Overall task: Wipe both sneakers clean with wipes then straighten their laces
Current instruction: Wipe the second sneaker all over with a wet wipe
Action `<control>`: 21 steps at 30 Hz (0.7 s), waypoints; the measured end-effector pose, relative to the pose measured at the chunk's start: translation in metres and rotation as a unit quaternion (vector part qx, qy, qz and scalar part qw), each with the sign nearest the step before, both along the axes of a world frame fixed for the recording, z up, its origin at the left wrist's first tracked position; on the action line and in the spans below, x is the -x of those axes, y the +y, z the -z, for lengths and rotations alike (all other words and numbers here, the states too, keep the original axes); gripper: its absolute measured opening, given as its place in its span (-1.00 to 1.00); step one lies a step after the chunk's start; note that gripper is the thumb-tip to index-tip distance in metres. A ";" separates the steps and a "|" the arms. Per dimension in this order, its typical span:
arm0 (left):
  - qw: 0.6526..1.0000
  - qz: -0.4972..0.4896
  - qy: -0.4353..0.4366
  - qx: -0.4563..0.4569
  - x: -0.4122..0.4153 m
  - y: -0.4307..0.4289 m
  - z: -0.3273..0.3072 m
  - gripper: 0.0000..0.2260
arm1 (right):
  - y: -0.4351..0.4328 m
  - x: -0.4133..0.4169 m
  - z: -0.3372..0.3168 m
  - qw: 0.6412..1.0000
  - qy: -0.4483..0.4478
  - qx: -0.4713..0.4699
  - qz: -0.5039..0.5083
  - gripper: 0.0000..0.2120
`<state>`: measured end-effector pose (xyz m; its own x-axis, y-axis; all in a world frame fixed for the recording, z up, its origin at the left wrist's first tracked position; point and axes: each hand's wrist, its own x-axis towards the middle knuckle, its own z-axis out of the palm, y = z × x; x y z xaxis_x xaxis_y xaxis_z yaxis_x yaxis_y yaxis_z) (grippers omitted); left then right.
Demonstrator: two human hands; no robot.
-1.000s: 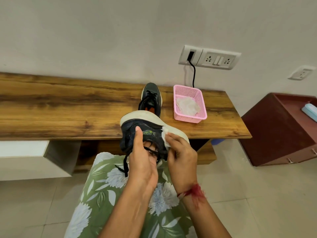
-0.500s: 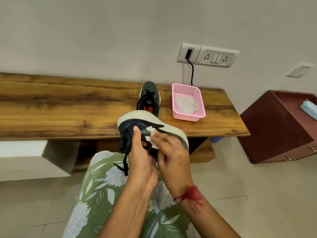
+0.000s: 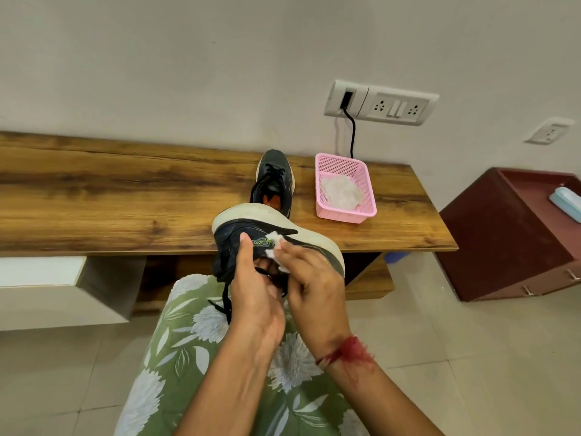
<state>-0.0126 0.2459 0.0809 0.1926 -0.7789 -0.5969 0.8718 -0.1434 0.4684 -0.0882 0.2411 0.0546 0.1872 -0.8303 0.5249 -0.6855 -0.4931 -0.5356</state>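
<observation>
Left grip clasps the tilted dark white-soled sneaker, while right grip apparently pinches a small white wipe against it.

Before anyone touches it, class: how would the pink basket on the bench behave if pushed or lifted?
The pink basket looks like thin mesh plastic holding only crumpled wipes, so probably very light. Low and wide on the smooth wooden bench, it would likely slide rather than tip. Its walls may flex if squeezed.

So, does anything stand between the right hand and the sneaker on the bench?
Yes. The held sneaker, gripped by the left hand, is directly between the right hand with its wipe and the bench sneaker.
</observation>
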 end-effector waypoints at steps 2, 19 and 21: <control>1.000 0.003 0.009 0.013 -0.002 0.000 0.004 -0.57 | 0.003 0.002 0.003 1.000 0.006 0.008 -0.019 -0.67; 1.000 -0.013 -0.003 0.025 -0.008 -0.004 0.015 -0.68 | -0.004 -0.002 0.011 0.999 -0.042 -0.024 0.022 -0.63; 1.000 -0.016 -0.017 0.020 -0.004 -0.004 0.015 -0.71 | -0.011 0.002 0.012 0.995 -0.063 -0.035 0.073 -0.60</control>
<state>-0.0090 0.2423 0.0659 0.2376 -0.7948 -0.5584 0.8588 -0.0967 0.5031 -0.0906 0.2303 0.0431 -0.0020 -0.8791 0.4765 -0.6720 -0.3517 -0.6517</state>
